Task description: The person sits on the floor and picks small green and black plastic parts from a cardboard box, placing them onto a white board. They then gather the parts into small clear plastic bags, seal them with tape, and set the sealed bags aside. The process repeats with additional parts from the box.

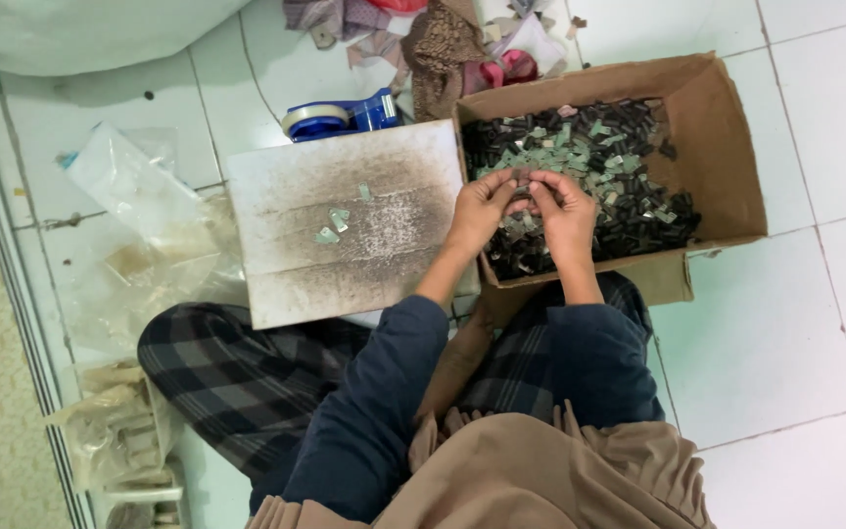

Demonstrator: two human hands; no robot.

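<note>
White floor tiles [785,323] carry everything, and the cardboard box [727,147] serves as the landmark. Beside the box, on its left, lies a scuffed pale board [286,264] with a few small greenish chips [335,223] scattered on it. Beyond the board, just off the box's far left corner, sits a blue tape dispenser [345,116]; fabric scraps [443,44] are heaped past the box's far edge. Clear plastic bags [134,196] lie well left of the box, past the board. Inside the box is a heap of small dark and pale green pieces [609,167].

Both hands meet over the near left part of the box, above the heap. The left hand [480,211] and right hand [565,211] have their fingertips drawn together, pinching one small dark piece [524,184] between them; it is too small to tell which hand bears it more, or which way its long axis runs. The piece sits at the fingertips, on the far side of both palms, with the two hands about equally near. The chips on the board lie left of the left hand, nearer to it than to the right.
</note>
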